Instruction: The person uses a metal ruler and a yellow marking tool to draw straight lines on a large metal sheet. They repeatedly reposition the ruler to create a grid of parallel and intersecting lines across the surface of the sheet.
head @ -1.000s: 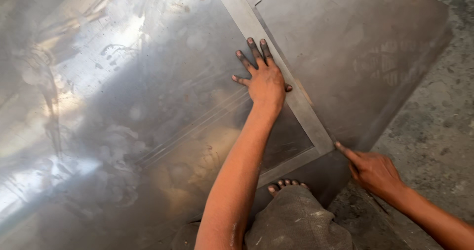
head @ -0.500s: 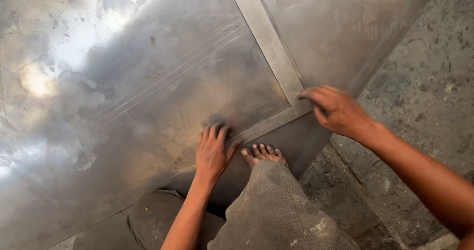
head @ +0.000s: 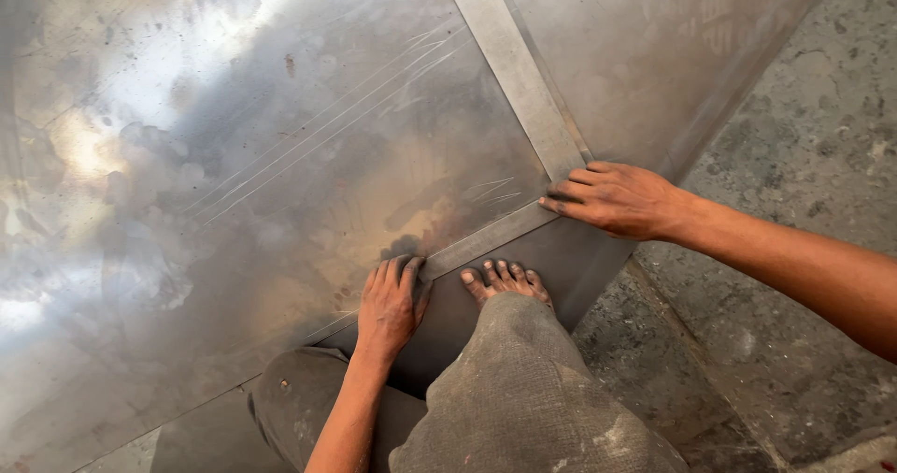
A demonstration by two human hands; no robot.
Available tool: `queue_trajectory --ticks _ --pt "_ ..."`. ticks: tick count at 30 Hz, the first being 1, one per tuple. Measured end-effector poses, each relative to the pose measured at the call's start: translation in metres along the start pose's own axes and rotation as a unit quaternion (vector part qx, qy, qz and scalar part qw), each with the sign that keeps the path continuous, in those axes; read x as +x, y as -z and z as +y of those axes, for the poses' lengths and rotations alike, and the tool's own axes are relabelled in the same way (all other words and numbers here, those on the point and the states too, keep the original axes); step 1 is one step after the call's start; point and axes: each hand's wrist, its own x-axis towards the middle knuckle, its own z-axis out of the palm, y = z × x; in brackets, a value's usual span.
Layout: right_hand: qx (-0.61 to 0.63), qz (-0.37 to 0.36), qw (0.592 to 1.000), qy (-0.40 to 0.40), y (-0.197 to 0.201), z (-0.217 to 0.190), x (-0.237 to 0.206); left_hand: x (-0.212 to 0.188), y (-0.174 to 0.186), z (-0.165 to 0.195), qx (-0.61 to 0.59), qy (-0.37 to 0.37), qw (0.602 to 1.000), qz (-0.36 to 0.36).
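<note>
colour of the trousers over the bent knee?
Grey-brown, dusty and stained; the trousers show best low in the head view, just behind the bare foot.

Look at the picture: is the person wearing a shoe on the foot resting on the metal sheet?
No, the foot is bare, toes showing on the metal sheet.

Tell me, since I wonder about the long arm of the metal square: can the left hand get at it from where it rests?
Probably yes. The left hand presses the short arm of the square on the metal sheet. Nothing lies on the sheet between it and the long arm; only the right hand sits at the corner.
</note>
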Motion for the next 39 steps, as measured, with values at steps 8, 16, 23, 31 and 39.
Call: queue_trajectory --ticks 8,16,23,31,39 --pt "0.032 -0.03 0.999 -0.006 -0.003 -0.003 0.007 -0.005 0.001 -0.007 0.01 0.018 1.0 -0.02" --pt "0.018 -0.009 0.999 0.039 -0.009 0.002 0.007 -0.002 -0.002 -0.011 0.019 0.01 1.0 -0.016" --pt "0.052 0.011 0.998 0.033 -0.011 0.003 0.004 -0.003 -0.004 -0.01 0.015 0.014 1.0 -0.012" --pt "0.029 0.009 0.998 0.056 -0.01 0.008 0.004 -0.002 0.0 -0.011 0.005 0.023 1.0 -0.018" --pt "0.02 0.005 0.998 0.052 -0.014 0.01 0.005 0.0 0.002 -0.011 -0.003 0.024 0.999 -0.028"
